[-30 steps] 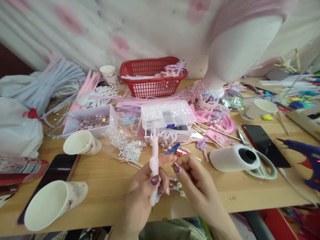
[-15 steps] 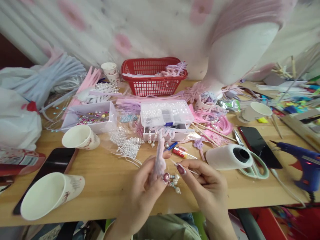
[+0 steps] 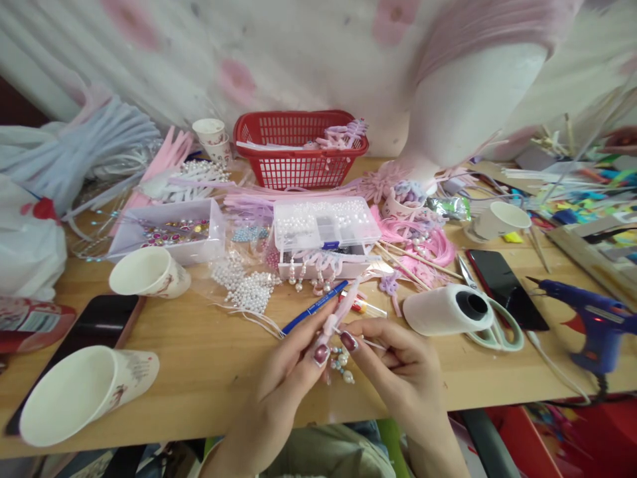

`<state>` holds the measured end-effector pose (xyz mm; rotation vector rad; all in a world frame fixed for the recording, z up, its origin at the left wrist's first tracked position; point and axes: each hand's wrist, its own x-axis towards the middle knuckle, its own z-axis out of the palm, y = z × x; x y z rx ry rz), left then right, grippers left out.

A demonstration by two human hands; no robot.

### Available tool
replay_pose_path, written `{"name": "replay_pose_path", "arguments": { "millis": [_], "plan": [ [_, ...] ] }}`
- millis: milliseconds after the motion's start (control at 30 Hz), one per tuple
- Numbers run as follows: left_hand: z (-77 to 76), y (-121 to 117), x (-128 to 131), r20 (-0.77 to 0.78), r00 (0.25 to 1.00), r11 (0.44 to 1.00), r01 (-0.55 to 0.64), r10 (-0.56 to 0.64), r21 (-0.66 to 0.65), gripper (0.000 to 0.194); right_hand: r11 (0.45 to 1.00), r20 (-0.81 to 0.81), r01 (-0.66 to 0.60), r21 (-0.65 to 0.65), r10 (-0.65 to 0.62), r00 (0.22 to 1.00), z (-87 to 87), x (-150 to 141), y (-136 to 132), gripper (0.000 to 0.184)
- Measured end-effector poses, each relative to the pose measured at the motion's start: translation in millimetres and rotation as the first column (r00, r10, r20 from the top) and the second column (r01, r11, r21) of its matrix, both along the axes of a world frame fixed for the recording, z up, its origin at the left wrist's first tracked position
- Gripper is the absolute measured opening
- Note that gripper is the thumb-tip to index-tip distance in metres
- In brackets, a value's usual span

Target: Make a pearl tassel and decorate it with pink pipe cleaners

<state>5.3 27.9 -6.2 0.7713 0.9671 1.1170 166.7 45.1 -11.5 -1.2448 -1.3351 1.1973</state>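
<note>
My left hand (image 3: 291,365) pinches a fuzzy pink pipe cleaner (image 3: 343,307) that slants up to the right, with a short string of beads (image 3: 341,362) dangling below my thumb. Facing it, my right hand (image 3: 398,365) is closed on a thin wire (image 3: 371,342) whose tip meets the pink pipe cleaner. Both hands hover over the near edge of the wooden table (image 3: 213,372). A blue pen (image 3: 311,309) lies just behind my left fingers.
A clear bead organiser (image 3: 326,226), loose white pearls (image 3: 246,289), a red basket (image 3: 298,149) and a white mannequin head (image 3: 462,99) sit behind. Paper cups (image 3: 82,392) and a phone (image 3: 94,325) lie left; a thread roll (image 3: 445,309), scissors (image 3: 497,328) and a blue glue gun (image 3: 587,315) lie right.
The pink pipe cleaner has swung from upright to slanting right. My hands have closed together a little, and the view has drifted so the blue pen now shows fully.
</note>
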Motion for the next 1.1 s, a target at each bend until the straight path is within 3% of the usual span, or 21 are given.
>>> {"name": "replay_pose_path", "arguments": {
  "millis": [133, 200, 333, 467, 567, 633, 767, 833, 933, 1033, 1100],
  "plan": [
    [0.5, 1.5, 4.8, -0.265, 0.961, 0.972, -0.012, 0.076, 0.234, 0.034, 0.999, -0.027, -0.036, -0.011, 0.035, 0.999, 0.0, 3.4, 1.8, 0.02],
    [0.0, 2.4, 7.0, -0.301, 0.942, 0.956, -0.061, 0.151, 0.288, 0.03, 0.997, -0.002, -0.064, -0.037, 0.064, 0.998, -0.6, 5.3, 3.1, 0.02],
    [-0.4, 2.8, 12.1, -0.195, 0.933, 0.941, -0.258, 0.301, 0.217, 0.013, 0.994, -0.03, -0.074, -0.076, 0.072, 0.997, -3.2, 3.5, 3.8, 0.027],
    [-1.7, 2.4, 16.1, -0.169, 0.9, 0.91, -0.371, 0.401, 0.183, 0.006, 0.994, -0.079, -0.084, -0.077, 0.078, 0.994, -4.4, -2.3, 4.8, 0.032],
    [-3.0, 4.3, 11.6, -0.154, 0.868, 0.881, -0.461, 0.473, 0.106, 0.011, 0.991, -0.011, -0.123, -0.058, 0.123, 0.992, -1.4, 1.5, 9.5, 0.029],
    [-2.5, 7.6, 2.6, -0.148, 0.819, 0.832, -0.548, 0.554, 0.081, 0.013, 0.987, 0.085, -0.159, -0.007, 0.159, 0.984, 1.7, 9.6, 14.0, 0.027],
    [3.8, 18.6, -22.5, -0.214, 0.711, 0.742, -0.625, 0.67, 0.243, 0.011, 0.974, 0.234, -0.219, 0.058, 0.2, 0.952, 5.8, 28.8, 23.1, 0.027],
    [9.6, 24.0, -31.4, -0.244, 0.715, 0.754, -0.594, 0.655, 0.281, 0.011, 0.967, 0.258, -0.253, 0.027, 0.238, 0.936, 5.9, 34.1, 26.2, 0.026],
    [21.2, 29.2, -32.9, -0.231, 0.789, 0.82, -0.522, 0.569, 0.235, 0.016, 0.973, 0.246, -0.222, 0.058, 0.201, 0.948, 4.0, 32.6, 25.8, 0.015],
    [33.8, 30.9, -21.9, -0.203, 0.855, 0.874, -0.438, 0.478, 0.212, 0.017, 0.971, 0.166, -0.137, 0.195, 0.105, 0.98, 1.3, 21.4, 18.6, 0.029],
    [41.1, 30.8, -13.0, -0.192, 0.888, 0.904, -0.387, 0.419, 0.183, 0.015, 0.955, 0.127, -0.135, 0.262, 0.104, 0.986, -0.1, 11.3, 12.3, 0.036]
  ]
}}
